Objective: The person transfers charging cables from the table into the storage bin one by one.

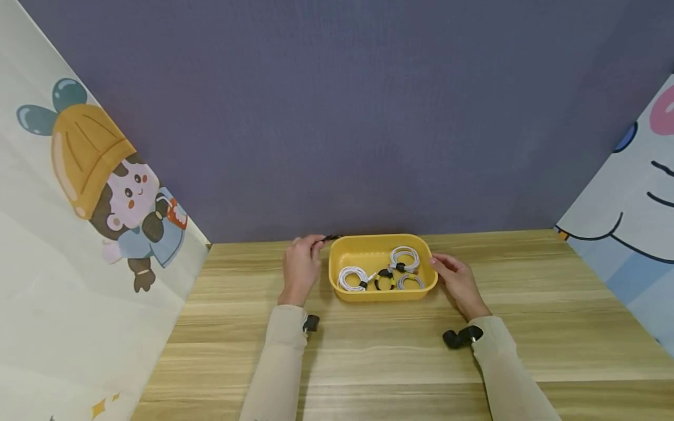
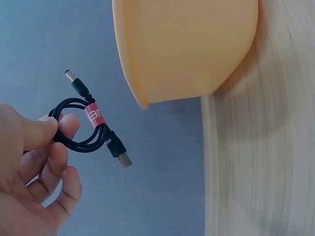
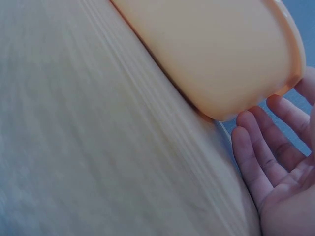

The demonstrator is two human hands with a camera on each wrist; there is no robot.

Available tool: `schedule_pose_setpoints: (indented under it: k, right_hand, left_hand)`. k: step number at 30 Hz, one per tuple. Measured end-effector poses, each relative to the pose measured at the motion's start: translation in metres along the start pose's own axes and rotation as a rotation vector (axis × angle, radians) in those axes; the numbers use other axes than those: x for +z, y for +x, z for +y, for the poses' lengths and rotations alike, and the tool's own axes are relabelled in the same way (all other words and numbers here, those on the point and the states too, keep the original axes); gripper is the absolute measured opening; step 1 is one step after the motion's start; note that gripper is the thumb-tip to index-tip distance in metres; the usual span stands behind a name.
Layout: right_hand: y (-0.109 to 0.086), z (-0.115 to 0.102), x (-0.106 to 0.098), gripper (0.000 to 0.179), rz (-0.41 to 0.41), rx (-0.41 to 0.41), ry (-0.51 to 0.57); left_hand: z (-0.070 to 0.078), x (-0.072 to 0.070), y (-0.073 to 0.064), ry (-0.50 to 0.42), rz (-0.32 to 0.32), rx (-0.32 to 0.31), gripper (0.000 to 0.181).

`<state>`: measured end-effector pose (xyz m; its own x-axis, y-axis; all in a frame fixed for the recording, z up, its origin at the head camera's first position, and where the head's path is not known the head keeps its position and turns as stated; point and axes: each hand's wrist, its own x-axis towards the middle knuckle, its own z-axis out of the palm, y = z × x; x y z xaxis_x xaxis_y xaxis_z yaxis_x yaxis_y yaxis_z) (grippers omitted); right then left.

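Observation:
Between thumb and fingers, my left hand (image 1: 301, 266) pinches a small coil of black USB cable (image 2: 78, 145). A red strap (image 2: 95, 114) binds the coil; a USB plug (image 2: 119, 150) and a round barrel plug (image 2: 77, 83) stick out of it. In the head view this cable shows as a dark sliver just left of the yellow basket (image 1: 381, 296). At the basket's right end, my right hand (image 1: 460, 283) holds the rim, thumb over the edge and fingertips (image 3: 244, 119) against the outer wall. Inside lie white cable coils (image 1: 354, 271), a black-and-yellow coil (image 1: 385, 282) and a grey coil (image 1: 409, 277).
The basket stands on a wooden table (image 1: 379, 356) near its back edge, close to a dark blue-grey panel (image 1: 368, 117). Side panels with cartoon prints (image 1: 126, 187) flank the table at left and right.

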<state>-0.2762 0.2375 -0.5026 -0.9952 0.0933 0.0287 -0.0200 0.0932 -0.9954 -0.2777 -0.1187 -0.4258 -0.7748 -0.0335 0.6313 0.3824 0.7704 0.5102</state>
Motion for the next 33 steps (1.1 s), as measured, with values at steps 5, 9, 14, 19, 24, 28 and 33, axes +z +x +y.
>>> schedule_pose_setpoints:
  k: [5, 9, 14, 19, 24, 28, 33]
  right_hand:
    - [0.0, 0.0, 0.0, 0.051, -0.003, -0.01, 0.016]
    - [0.001, 0.0, -0.001, 0.051, -0.008, -0.021, 0.03]
    - [0.002, 0.0, -0.001, 0.051, -0.01, -0.02, 0.006]
    - [0.003, 0.0, -0.001, 0.051, -0.006, -0.009, 0.018]
    - [0.002, 0.0, -0.001, 0.054, -0.009, -0.017, 0.024]
    - [0.001, 0.0, 0.0, 0.055, -0.013, -0.02, 0.025]
    - [0.0, 0.0, -0.001, 0.055, -0.018, -0.014, 0.037]
  left_hand:
    - [0.003, 0.0, 0.0, -0.011, -0.015, 0.009, 0.012]
    - [0.005, 0.002, 0.001, -0.015, -0.027, 0.015, 0.013]
    - [0.007, 0.005, 0.0, -0.019, -0.009, 0.041, 0.013]
    - [0.009, 0.007, 0.0, -0.042, -0.001, 0.048, 0.012]
    - [0.009, 0.009, -0.002, -0.041, -0.012, 0.063, 0.012]
    - [0.01, 0.011, -0.003, -0.041, -0.013, 0.075, 0.012]
    - [0.011, 0.013, -0.003, -0.054, -0.032, 0.086, 0.013]
